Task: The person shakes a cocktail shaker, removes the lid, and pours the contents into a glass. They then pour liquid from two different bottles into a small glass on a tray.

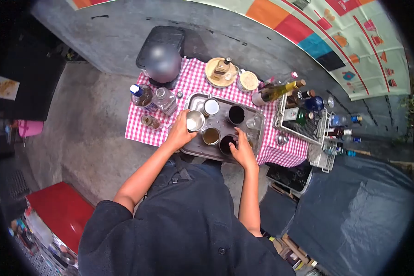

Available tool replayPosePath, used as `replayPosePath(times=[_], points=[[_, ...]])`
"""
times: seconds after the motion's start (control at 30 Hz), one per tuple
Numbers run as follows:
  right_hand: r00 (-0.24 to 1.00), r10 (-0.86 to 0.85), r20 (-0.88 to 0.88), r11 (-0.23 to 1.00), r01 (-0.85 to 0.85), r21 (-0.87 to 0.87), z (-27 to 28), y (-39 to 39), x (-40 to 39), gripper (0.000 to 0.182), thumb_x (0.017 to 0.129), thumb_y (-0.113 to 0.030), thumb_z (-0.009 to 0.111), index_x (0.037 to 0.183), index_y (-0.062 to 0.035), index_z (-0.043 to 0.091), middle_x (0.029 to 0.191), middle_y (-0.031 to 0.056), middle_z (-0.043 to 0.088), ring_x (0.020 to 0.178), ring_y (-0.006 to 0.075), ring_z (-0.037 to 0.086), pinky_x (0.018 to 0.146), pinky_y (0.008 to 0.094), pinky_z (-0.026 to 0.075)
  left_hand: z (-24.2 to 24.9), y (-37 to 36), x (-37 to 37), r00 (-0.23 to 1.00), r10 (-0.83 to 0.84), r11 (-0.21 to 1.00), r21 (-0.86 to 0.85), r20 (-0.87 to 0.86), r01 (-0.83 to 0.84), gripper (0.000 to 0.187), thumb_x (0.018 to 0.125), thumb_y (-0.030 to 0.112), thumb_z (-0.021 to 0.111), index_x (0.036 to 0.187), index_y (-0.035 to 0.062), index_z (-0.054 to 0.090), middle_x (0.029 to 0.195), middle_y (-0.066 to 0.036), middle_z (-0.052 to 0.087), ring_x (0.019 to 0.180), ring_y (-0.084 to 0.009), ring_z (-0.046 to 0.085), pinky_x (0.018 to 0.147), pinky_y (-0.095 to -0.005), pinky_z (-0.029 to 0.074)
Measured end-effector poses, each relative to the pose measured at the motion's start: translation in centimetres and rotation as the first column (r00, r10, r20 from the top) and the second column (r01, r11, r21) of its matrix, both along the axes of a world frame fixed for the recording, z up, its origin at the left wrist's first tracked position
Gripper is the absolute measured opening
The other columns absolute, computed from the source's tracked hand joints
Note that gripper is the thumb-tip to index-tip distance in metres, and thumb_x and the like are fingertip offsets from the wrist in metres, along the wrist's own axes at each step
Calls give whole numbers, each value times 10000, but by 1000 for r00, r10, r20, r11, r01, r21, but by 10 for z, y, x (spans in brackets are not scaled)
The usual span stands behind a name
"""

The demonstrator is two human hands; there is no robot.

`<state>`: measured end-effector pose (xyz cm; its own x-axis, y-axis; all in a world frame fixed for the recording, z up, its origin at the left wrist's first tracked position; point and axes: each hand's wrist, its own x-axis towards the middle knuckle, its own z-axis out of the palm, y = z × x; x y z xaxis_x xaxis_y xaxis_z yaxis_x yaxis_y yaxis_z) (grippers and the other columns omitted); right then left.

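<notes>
My left hand [180, 132] is wrapped round a pale, metallic-looking cup [195, 120] at the left side of a grey tray [197, 149]. The cup's inside looks light. My right hand [244, 149] grips a cup of dark liquid [226, 143] from its right side, near the tray's front edge. Between the hands stands a glass of brown liquid [211, 136]. Behind it is a cup with a white content [211, 106], and to its right another cup with a black content [236, 114]. An upturned or clear small glass [253, 122] is near the tray's right edge.
The table has a pink checkered cloth [140, 131]. Plastic bottles [164, 99] and a small jar [150, 122] stand left of the tray. Behind are a round wooden plate [212, 76] and a dark lidded container [163, 50]. A wire rack [303, 131] with several bottles stands right.
</notes>
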<state>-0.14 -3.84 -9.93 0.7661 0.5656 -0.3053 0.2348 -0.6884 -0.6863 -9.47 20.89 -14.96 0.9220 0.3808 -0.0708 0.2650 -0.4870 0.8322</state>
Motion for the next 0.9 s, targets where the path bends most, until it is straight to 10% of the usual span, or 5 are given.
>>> replayPosePath(times=[0.2,0.9], points=[[988,-142,61,984,135,115,-19,-24,-16,765,718,173,486,1436,-59,356,1249,161,486,1054,225,592,853,301,492,-30,3,14,999,-39,999,28,10,39,828,667,86,788,1364,-35,357,1311,-234,463,1260,-391,456,1060,-417,402],[991,-115,71,974,98,204,-10,-16,-10,717,657,201,487,1308,-93,422,1136,100,508,850,174,492,782,293,458,-72,6,22,1000,-19,1000,18,-17,19,839,670,23,778,1380,-31,335,1332,-246,450,1282,-419,431,1077,-435,374]])
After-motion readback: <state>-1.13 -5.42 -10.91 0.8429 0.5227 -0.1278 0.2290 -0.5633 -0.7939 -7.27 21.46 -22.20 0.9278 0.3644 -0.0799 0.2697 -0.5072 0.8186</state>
